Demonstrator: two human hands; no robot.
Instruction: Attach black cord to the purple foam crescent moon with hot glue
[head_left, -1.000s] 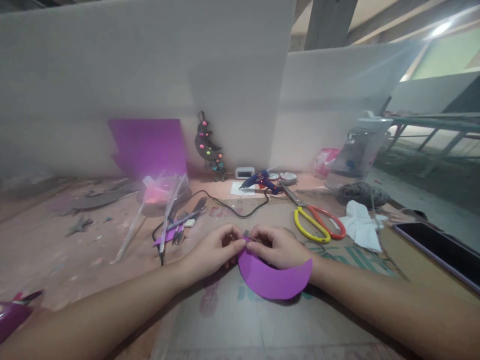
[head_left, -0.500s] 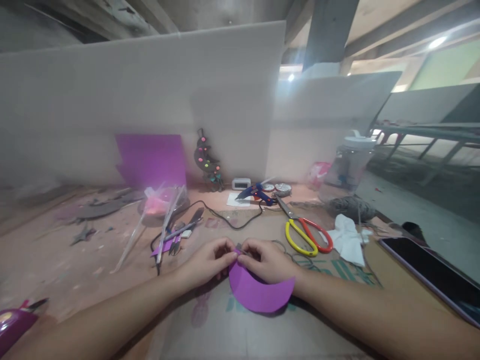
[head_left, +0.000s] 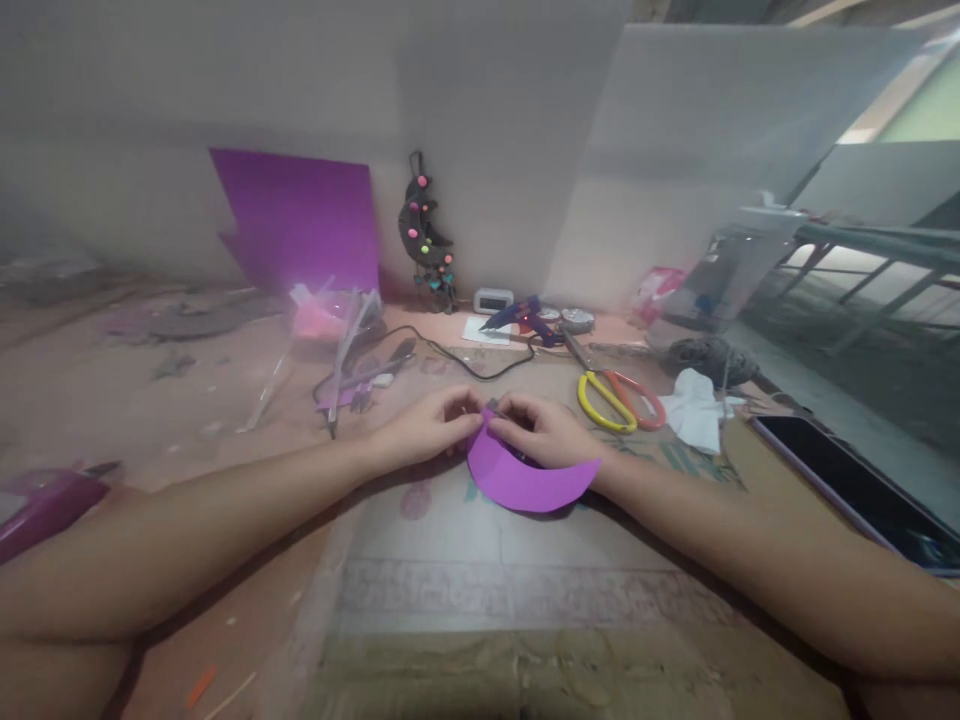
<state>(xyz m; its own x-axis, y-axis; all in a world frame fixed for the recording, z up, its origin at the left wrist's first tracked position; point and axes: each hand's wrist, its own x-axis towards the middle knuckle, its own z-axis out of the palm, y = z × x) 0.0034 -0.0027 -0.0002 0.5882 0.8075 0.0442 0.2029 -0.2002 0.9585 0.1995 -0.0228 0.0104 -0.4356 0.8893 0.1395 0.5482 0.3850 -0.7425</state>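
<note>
A purple paper crescent (head_left: 529, 483) is between my hands, one tip raised and its curved body hanging toward me over the cardboard. My left hand (head_left: 442, 425) pinches that upper tip from the left side. From the right, my right hand (head_left: 541, 430) pinches the same tip with thumb and forefinger. A small dark bit pokes up between the fingertips; what it is I cannot make out. Beyond the hands, scissors (head_left: 609, 402) with yellow and red handles lie to the right. A blue hot glue gun (head_left: 525, 320) rests behind them, its black cord looping toward the left.
A decorated dark crescent ornament (head_left: 424, 230) and a purple sheet (head_left: 307, 225) lean against the back board. On the right are a phone (head_left: 855, 485), a crumpled tissue (head_left: 696, 408) and a clear jug (head_left: 750, 265). A small white clock (head_left: 493, 300) stands at the back.
My view has tilted downward, so everything sits higher in the picture and more of the near cardboard shows. Both hands keep their pinch on the purple crescent's tip.
</note>
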